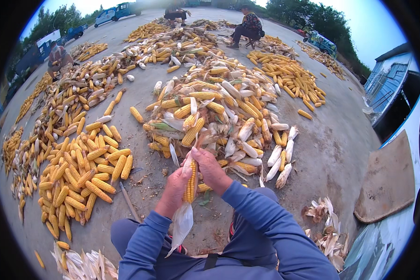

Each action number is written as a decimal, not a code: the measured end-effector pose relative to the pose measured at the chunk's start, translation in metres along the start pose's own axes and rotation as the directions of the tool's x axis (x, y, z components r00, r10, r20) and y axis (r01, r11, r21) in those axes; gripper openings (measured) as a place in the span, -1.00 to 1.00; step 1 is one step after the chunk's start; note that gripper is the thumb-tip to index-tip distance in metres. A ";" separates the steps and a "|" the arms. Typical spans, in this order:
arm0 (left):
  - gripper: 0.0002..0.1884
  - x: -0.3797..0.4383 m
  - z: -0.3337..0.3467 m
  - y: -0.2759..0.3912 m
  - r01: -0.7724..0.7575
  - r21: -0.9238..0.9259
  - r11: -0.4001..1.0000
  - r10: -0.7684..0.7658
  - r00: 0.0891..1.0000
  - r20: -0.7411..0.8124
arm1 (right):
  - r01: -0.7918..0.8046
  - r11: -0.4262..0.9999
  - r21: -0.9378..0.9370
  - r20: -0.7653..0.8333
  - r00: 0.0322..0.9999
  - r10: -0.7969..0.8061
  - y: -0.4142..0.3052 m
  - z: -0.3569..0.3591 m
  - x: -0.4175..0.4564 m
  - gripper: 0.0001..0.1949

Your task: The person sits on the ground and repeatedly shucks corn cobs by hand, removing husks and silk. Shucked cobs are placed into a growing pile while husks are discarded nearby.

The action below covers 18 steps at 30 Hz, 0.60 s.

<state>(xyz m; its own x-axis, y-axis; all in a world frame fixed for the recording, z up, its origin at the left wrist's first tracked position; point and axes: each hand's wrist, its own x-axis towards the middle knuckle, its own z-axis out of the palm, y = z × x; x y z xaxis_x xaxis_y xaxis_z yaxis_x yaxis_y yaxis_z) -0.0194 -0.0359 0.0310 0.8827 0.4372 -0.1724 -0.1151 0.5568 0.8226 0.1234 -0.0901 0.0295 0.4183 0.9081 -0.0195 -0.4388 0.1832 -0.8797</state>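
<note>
Both my hands grip one ear of corn (190, 187) in front of my knees. Its yellow kernels are bare along the front, and a pale husk (182, 224) hangs from the lower end. My left hand (176, 187) is around the lower part of the ear. Near the upper end, my right hand (210, 169) has its fingers on the tip and the husk there, with brownish silk showing above. Right beyond my hands lies a heap of corn ears (203, 101), some bare and some still in husks. The fingers behind the ear are hidden.
Husked ears form a pile (80, 178) on my left. A wooden-handled tool (128, 201) lies beside my left knee. Loose husks (327, 227) are at right, near a worn board (388, 178). Farther off, a seated person (248, 26) is among more corn on the concrete (329, 140).
</note>
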 end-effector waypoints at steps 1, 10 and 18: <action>-0.50 0.000 -0.002 -0.008 -0.069 0.153 0.986 0.075 0.997 -0.033 | 0.012 1.000 -0.004 -0.012 1.000 -0.013 0.000 -0.002 0.001 -0.62; -0.63 -0.005 0.007 -0.020 -0.173 0.362 0.916 0.245 0.956 -0.164 | -0.031 0.981 0.190 -0.003 0.999 0.032 -0.011 0.008 -0.006 -0.59; -0.61 -0.004 0.006 -0.025 -0.284 0.533 0.797 0.393 0.914 -0.100 | -0.109 0.948 0.299 0.071 0.993 0.092 -0.006 -0.006 0.000 -0.64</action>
<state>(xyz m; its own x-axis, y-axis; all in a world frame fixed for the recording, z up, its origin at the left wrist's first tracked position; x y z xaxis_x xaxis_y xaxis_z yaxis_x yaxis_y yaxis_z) -0.0169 -0.0560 0.0144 0.7163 0.6888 0.1116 -0.0999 -0.0570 0.9934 0.1305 -0.0939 0.0321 0.3188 0.9455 -0.0667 -0.6992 0.1871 -0.6900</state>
